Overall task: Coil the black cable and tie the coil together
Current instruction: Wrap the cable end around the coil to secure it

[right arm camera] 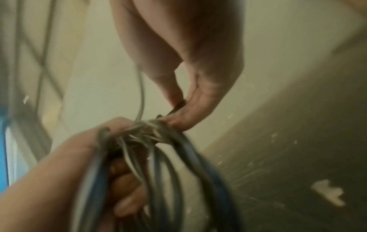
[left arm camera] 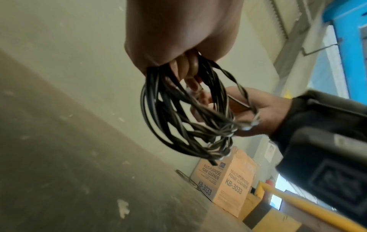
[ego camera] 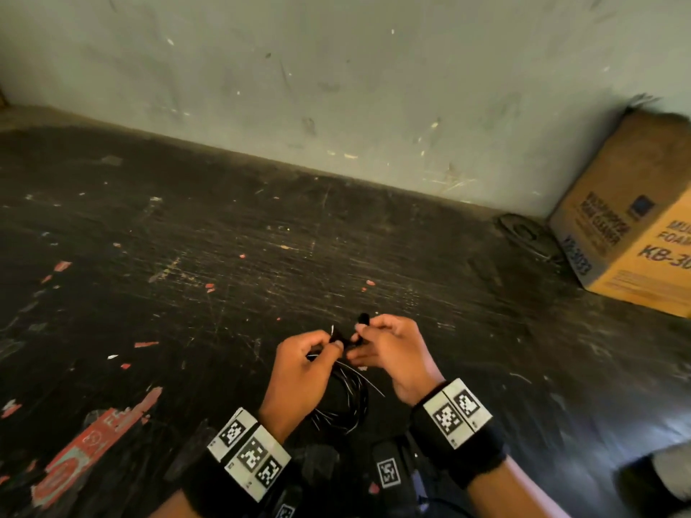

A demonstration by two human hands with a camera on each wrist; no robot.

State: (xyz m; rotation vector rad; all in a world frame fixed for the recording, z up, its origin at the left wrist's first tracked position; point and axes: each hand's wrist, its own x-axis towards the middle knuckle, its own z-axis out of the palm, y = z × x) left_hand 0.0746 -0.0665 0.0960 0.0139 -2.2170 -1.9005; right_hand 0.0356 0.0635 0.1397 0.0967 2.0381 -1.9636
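The black cable [ego camera: 346, 401] hangs in several loops between my hands, above the dark floor. My left hand [ego camera: 304, 362] grips the top of the coil [left arm camera: 178, 113], fingers curled through the loops. My right hand [ego camera: 377, 343] pinches a black strand of the cable [right arm camera: 176, 106] between thumb and fingers, just beside the bunched top of the coil [right arm camera: 147, 130]. A short black end [ego camera: 363, 318] sticks up above the right fingers. In the right wrist view the picture is blurred and the left hand [right arm camera: 83, 157] shows low at the left, wrapped around the loops.
A cardboard box [ego camera: 632, 222] marked foam cleaner stands at the far right against the pale wall [ego camera: 336, 76]. A flat dark coil of wire [ego camera: 523, 233] lies next to it. The scratched dark floor [ego camera: 187, 256] carries red scraps.
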